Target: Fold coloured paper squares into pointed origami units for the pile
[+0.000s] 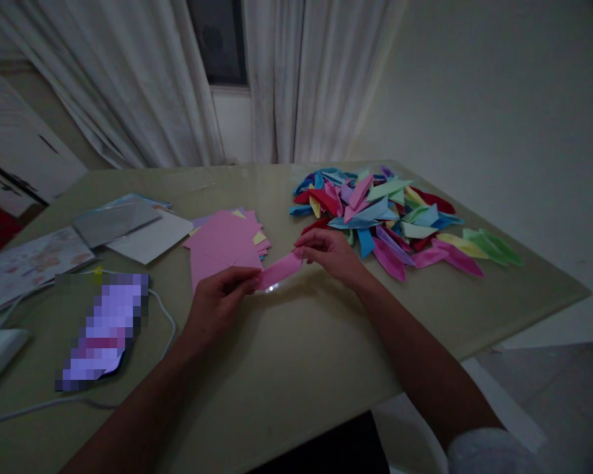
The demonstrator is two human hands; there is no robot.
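Between my two hands stretches a folded strip of pink paper [281, 270], held a little above the table. My left hand [222, 296] pinches its left end between thumb and fingers. At the other end, my right hand [329, 253] grips the strip's upper right corner with its fingertips. Just behind my left hand lies a stack of square coloured paper [225, 243], with pink sheets on top and yellow and purple edges showing. Beyond my right hand spreads a heap of folded paper pieces [375, 204] in blue, red, green, pink, purple and yellow.
A phone [103, 329] with a blurred-out screen lies at the left, with a white cable [163, 309] around it. Farther left are a patterned booklet [34, 266], a white power strip or box [0, 352] and clear plastic sleeves [116, 220]. The table's edge [524, 322] runs along the right.
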